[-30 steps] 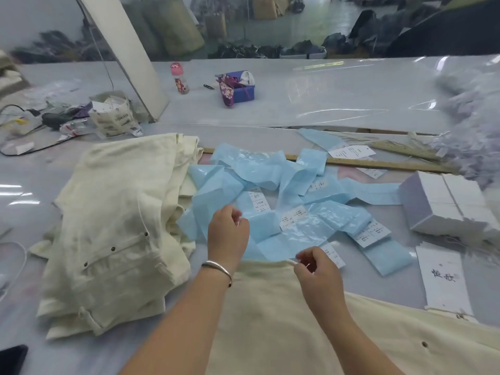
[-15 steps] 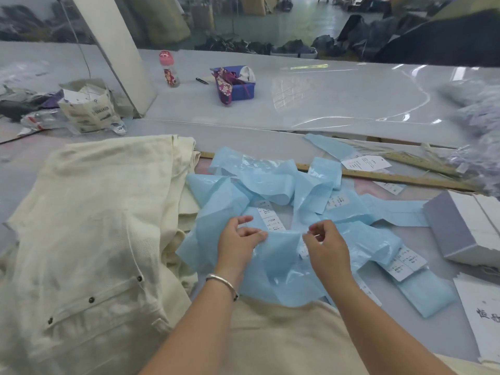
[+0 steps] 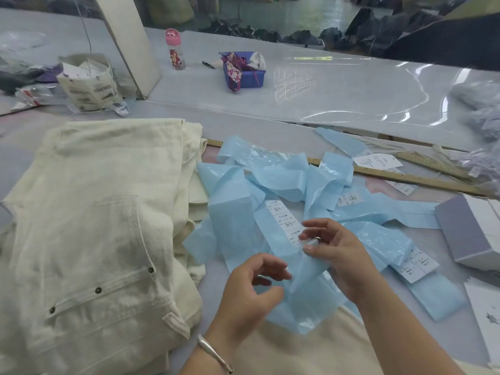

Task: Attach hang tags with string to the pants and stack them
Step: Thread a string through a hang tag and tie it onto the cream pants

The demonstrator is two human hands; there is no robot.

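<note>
Right hand [image 3: 338, 255] grip now peels a label [image 3: 305, 240]; left hand [image 3: 251, 288] released.

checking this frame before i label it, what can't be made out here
Head view only:
- Label print: too small to read.
- Pants under the hands: cut off by the bottom edge.
- Right hand: its fingers hide what they pinch.
- White box: cut off at the right edge.
</note>
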